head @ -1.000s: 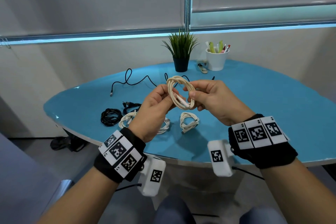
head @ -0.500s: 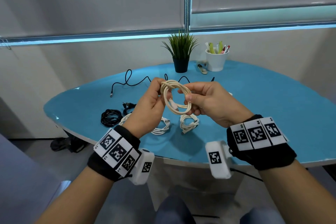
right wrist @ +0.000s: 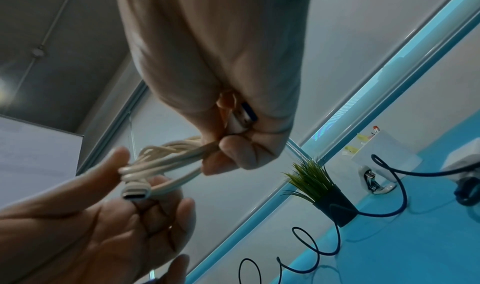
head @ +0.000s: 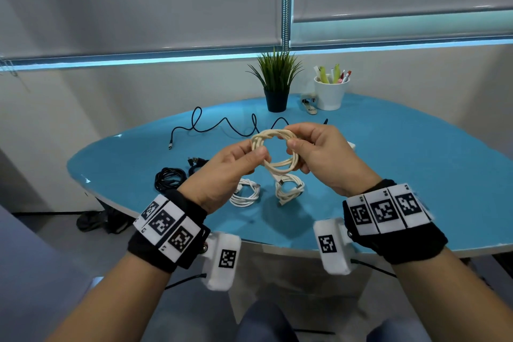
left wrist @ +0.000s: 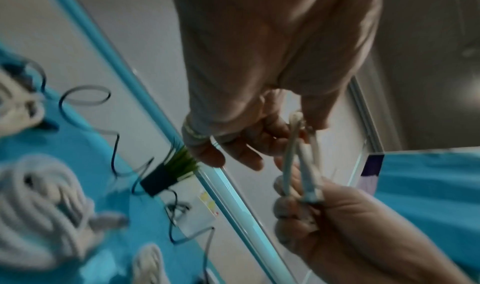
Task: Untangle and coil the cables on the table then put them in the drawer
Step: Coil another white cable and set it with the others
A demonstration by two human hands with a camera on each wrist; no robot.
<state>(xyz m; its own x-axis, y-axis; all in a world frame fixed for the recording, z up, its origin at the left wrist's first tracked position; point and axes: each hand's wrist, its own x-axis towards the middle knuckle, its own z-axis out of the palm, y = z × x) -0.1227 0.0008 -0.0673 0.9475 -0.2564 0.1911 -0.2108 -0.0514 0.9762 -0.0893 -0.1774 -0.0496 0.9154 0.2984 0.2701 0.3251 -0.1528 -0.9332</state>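
Both hands are pinching the cream cable coil (head: pixel 277 147) above the blue table (head: pixel 416 175) — left hand (head: pixel 233 172) at 9 o'clock, right hand (head: pixel 322 158) at 3 — and any loosening pinch is risking the loops springing apart.

Green artificial plant in a black pot (head: pixel 276 83), white cup of pens and markers (head: pixel 330 91) set beside it, grey roller blinds (head: pixel 138 0) drawn behind
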